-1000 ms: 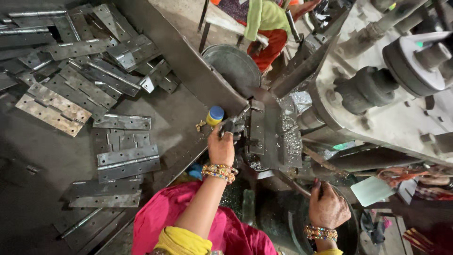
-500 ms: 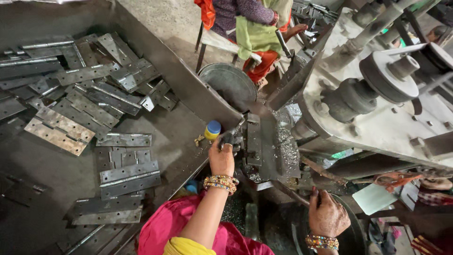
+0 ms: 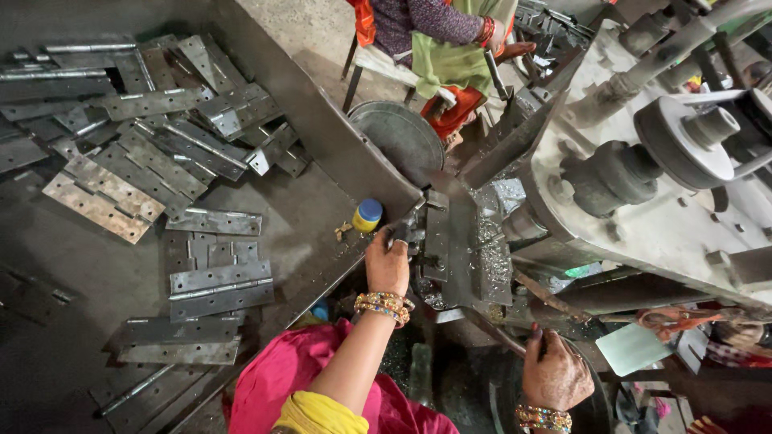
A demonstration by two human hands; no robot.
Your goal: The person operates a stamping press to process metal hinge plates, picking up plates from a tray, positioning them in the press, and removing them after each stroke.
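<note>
My left hand (image 3: 388, 261) is closed on a grey metal piece at the jig of the machine (image 3: 450, 241), by the edge of the metal tray (image 3: 265, 241). Which piece it is stays hidden under my fingers. My right hand (image 3: 555, 374) grips a dark lever handle (image 3: 503, 341) low on the machine's right side. A small yellow bottle with a blue cap (image 3: 367, 214) stands on the tray just left of my left hand. Metal shavings (image 3: 490, 241) lie on the machine bed.
Several flat steel hinges (image 3: 217, 281) lie scattered over the tray, more heaped at its far end (image 3: 137, 104). A large grey machine body with pulleys (image 3: 667, 153) fills the right. Another person sits on a stool (image 3: 434, 48) beyond a round metal basin (image 3: 398, 133).
My view has shifted a little toward the machine. Both hands have stayed where they were, the left at the jig and the right on the lever.
</note>
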